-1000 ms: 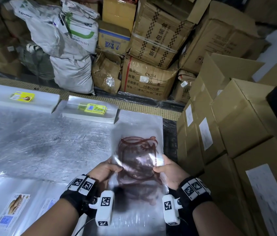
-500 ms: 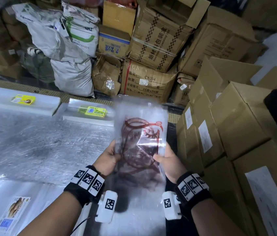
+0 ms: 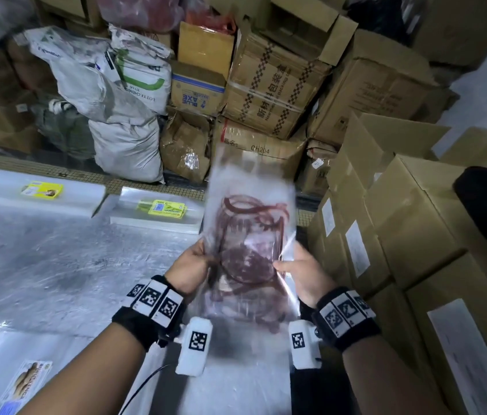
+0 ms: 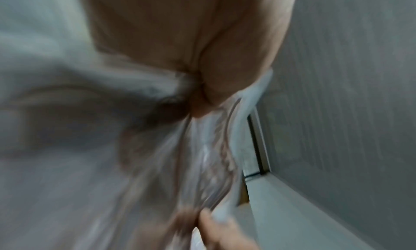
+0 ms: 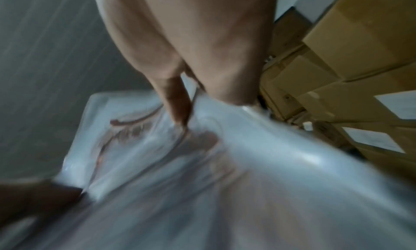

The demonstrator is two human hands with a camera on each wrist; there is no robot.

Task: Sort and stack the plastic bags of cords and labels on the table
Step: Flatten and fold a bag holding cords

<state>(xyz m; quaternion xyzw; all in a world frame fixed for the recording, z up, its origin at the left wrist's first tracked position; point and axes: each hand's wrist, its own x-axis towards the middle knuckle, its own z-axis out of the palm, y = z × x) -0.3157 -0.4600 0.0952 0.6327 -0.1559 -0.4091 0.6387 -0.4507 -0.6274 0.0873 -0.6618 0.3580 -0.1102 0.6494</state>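
Cardboard boxes (image 3: 416, 223) stacked close on the right, two bag stacks (image 3: 158, 212) beyond; bag of cords (image 3: 248, 235) raised, long axis pointing away, pinched by left hand (image 3: 190, 269) and right hand (image 3: 303, 275)

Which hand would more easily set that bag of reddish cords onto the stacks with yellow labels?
Probably the left hand: both grip the bag, but the labelled stacks lie on its side; cartons flank the right hand.

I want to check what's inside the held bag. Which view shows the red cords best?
The head view: the red cords show coiled through the clear bag, held between left hand and right hand. The right wrist view catches only blurred red strands; the left wrist view shows faint streaks.
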